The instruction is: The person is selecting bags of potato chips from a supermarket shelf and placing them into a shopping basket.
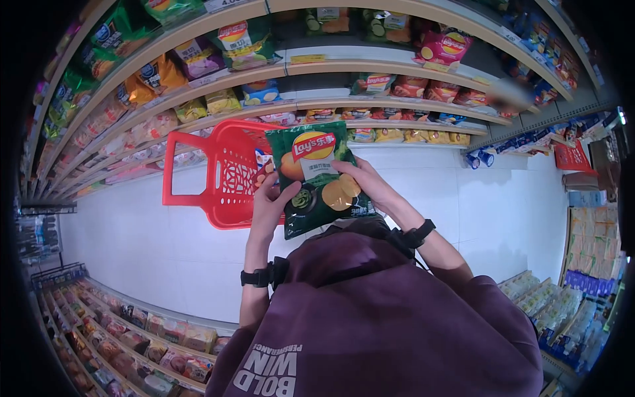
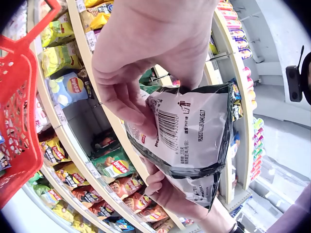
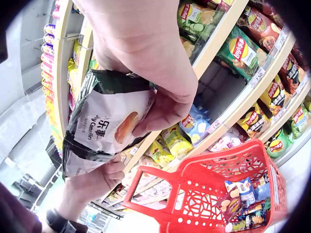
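Note:
A dark green Lay's chip bag (image 1: 312, 175) is held upright before the chest, its printed front facing up in the head view. My left hand (image 1: 267, 206) grips its left side, thumb on the front. On the other side my right hand (image 1: 370, 182) holds the edge with its thumb over the front. The left wrist view shows the bag's white back panel (image 2: 187, 126) with a barcode, fingers of the left hand (image 2: 146, 63) pressed against it. From the right wrist, the right hand (image 3: 150, 63) curls round the bag (image 3: 104, 121).
A red shopping basket (image 1: 173, 169) stands just left of the bag, with several snack packs (image 3: 243, 199) inside. Shelves of chip bags (image 1: 248, 43) curve across the front. Behind are lower shelves of packaged goods (image 1: 126, 331). White floor tiles (image 1: 423, 185) lie between.

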{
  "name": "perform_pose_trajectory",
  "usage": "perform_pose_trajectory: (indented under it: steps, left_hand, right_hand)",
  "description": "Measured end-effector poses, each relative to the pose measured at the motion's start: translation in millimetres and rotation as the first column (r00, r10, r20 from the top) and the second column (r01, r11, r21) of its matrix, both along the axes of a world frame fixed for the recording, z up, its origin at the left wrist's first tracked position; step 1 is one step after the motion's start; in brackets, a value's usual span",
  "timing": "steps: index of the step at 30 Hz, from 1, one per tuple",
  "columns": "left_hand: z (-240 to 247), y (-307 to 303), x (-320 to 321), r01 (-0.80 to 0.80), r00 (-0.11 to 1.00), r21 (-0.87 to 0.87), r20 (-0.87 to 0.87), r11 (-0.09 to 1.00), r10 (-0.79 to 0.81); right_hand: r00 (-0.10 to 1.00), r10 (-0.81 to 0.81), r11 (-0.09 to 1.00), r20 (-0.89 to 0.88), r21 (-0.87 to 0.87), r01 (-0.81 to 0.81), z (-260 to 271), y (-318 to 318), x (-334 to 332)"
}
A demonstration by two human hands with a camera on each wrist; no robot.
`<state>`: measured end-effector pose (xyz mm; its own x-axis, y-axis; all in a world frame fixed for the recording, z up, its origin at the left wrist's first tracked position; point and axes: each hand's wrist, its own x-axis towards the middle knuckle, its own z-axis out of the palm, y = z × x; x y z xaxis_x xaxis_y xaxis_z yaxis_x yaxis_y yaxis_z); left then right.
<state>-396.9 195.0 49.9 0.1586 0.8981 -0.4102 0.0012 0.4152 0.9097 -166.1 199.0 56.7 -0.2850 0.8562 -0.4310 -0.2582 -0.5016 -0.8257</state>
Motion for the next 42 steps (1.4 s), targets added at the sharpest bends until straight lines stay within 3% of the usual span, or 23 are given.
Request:
perform_pose_trajectory:
  steps: [10,14,15,18,24,31,34,37,40,41,42]
  left_hand:
    - [-25,-11,11,-0.034,0.997,-0.061,0.061,0.998,0.038]
    - [-44,-18,13,-0.055,0.998,-0.189,-0.035,0.98,0.049]
    - [-49,-19,15,-0.061,0.997,-0.183,0.026,0.981,0.067]
    - [-62,-24,18,-0.146,0.989,-0.244,-0.007,0.959,0.149]
    - [-80,-16,15,-0.114,0.981,-0.23,0.127,0.967,0.145]
    - [-88,-1,20,-0.042,0.996,-0.221,0.065,0.974,0.058]
    - [-83,0,30,-0.114,0.993,-0.213,-0.052,0.97,0.106]
    - [-73,7,36,0.077,0.995,-0.155,0.073,0.985,-0.066]
    - [-59,9,42,0.24,0.958,0.026,-0.165,0.97,-0.233]
    - [-49,10,44,0.242,0.94,-0.023,-0.241,0.97,-0.24]
    - [-53,11,44,0.242,0.948,0.018,-0.215,0.97,-0.233]
  right_hand:
    - [0.999,-0.023,0.994,-0.033,-0.106,0.02,-24,-17,6]
    - [0.999,-0.009,0.978,0.032,-0.206,0.015,-41,-19,8]
    - [0.999,-0.012,0.971,0.044,-0.236,0.022,-41,-19,8]
    - [1.0,-0.024,0.951,0.002,-0.309,0.023,-51,-17,8]
    - [0.999,-0.006,0.946,-0.052,-0.325,-0.011,-75,-5,8]
    - [0.998,-0.048,0.959,-0.04,-0.283,0.035,-92,-4,15]
    - [0.997,-0.074,0.968,0.003,-0.239,0.073,-79,-3,21]
    - [0.999,-0.053,0.99,0.01,-0.128,0.054,-80,-10,32]
    - [0.997,0.047,0.999,0.068,0.018,-0.048,-63,-11,39]
    - [0.982,0.062,0.997,0.178,0.043,-0.071,-55,-13,40]
    - [0.979,0.063,0.995,0.193,0.062,-0.076,-58,-14,40]
